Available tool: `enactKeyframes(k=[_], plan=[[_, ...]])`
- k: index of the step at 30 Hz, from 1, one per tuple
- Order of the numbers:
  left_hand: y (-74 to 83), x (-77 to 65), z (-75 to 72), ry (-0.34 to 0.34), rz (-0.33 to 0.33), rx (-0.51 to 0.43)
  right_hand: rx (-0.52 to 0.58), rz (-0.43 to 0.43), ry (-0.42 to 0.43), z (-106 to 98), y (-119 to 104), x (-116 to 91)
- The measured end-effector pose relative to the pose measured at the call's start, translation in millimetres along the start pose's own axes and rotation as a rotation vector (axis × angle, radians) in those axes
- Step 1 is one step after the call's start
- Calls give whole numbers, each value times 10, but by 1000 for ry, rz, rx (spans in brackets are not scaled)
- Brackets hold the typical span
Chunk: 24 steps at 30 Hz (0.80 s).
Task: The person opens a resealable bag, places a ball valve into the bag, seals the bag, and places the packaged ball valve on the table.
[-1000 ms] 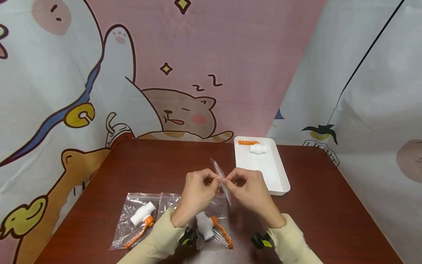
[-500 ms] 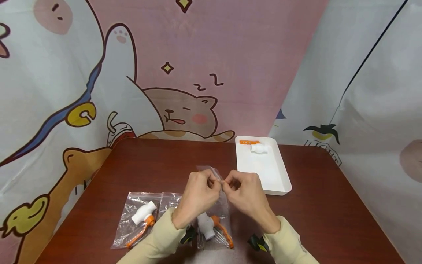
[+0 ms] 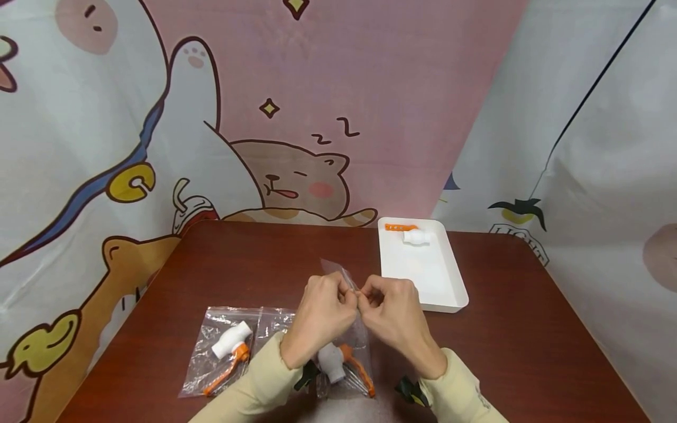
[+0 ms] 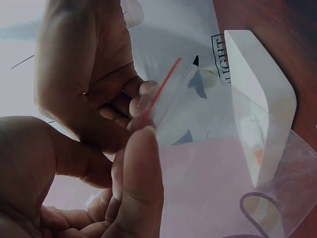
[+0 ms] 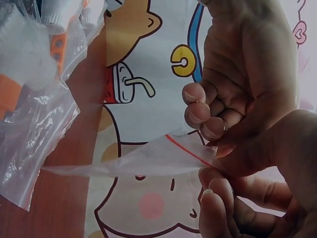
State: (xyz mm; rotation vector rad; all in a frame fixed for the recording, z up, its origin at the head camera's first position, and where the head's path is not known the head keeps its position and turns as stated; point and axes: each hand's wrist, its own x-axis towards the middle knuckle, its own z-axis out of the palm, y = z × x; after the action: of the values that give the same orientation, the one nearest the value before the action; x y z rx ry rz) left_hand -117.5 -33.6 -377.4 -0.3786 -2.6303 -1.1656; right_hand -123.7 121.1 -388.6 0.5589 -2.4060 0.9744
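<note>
Both hands meet over the middle of the table, pinching the top edge of a clear zip bag [image 3: 334,270]. My left hand [image 3: 322,314] grips it with thumb and curled fingers. Close beside it, almost fingertip to fingertip, my right hand [image 3: 396,305] pinches the same edge. A red seal line [image 5: 188,150] runs along the bag in the right wrist view, ending at the fingertips. Below the hands lies another clear bag holding a white tube-like part [image 3: 331,362] and an orange strip [image 3: 361,373]; the left forearm partly covers it.
To the left, a clear zip bag [image 3: 198,367] holds a white part [image 3: 231,339] and an orange piece [image 3: 227,371]. A white tray [image 3: 418,279] at the back right bears an orange strip [image 3: 401,227] and a white part [image 3: 416,237]. A printed cloth [image 3: 402,106] hangs behind the table.
The held bag has turned from nearly edge-on, so more of its flat side shows at the upper left. The hands have shifted slightly and keep pinching its edge.
</note>
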Motion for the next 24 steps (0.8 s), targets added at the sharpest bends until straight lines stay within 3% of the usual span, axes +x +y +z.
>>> enactKeyframes(k=[6,12,17,20,24], plan=[[15,7,4,-10,-1,7,-30,-7,13,8,-3,-21],[-30,4,7,13,-18,-7,-75,-1,78,-49,73,6],[-122,15,-53,3,-58,-9,-83,0,30,-131,189,44],[-190,43,-131,-44,-73,19,-90,19,3,-185,270,61],[-277,94,-265,-180,-89,69,-70,13,-69,-274,354,84]])
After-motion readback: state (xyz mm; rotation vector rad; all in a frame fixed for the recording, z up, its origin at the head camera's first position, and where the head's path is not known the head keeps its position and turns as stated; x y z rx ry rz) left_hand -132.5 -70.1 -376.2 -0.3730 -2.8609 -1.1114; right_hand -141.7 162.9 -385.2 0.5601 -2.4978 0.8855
